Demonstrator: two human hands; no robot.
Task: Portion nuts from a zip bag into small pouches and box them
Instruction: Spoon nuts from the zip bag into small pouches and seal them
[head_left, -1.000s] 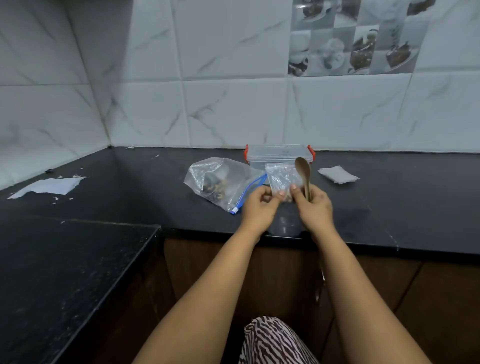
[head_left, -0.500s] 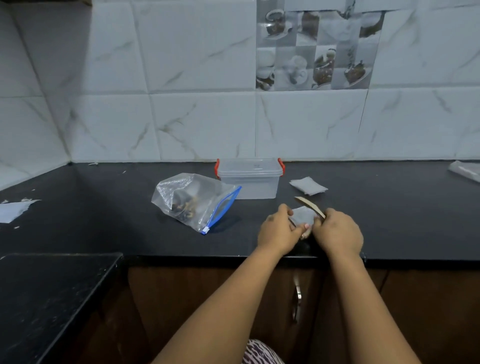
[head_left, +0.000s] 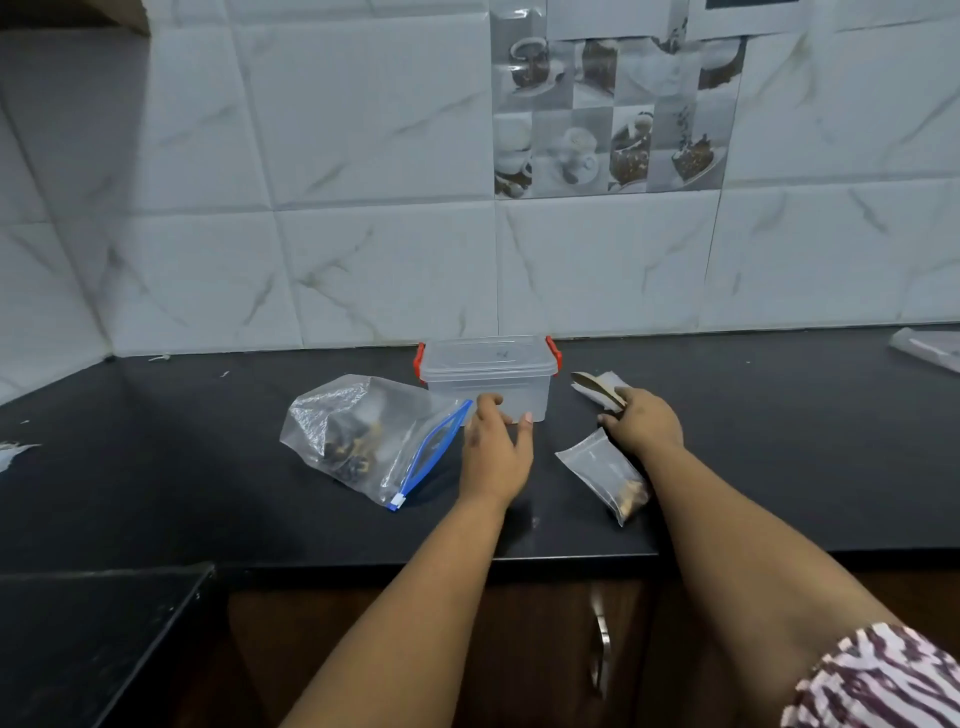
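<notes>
Left hand (head_left: 496, 449) at box (head_left: 488, 375) (right hand (head_left: 644, 422) gripping spoon (head_left: 597, 388))

Your right hand (head_left: 644, 422) covers the wooden spoon's (head_left: 597, 388) handle, and that forearm hides the small pouch's (head_left: 605, 474) far corner. A clear packet (head_left: 930, 347) is cut off at the right edge.

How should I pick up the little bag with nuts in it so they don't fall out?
Pinch the little bag by its flat, empty top strip, the end nearest the right hand, coming from above. It lies flat on the counter, and the nuts sit bunched at the other end, near the counter's edge. Lifted by the top, it should hang with the nuts at the bottom. Whether it is sealed cannot be told.
</notes>
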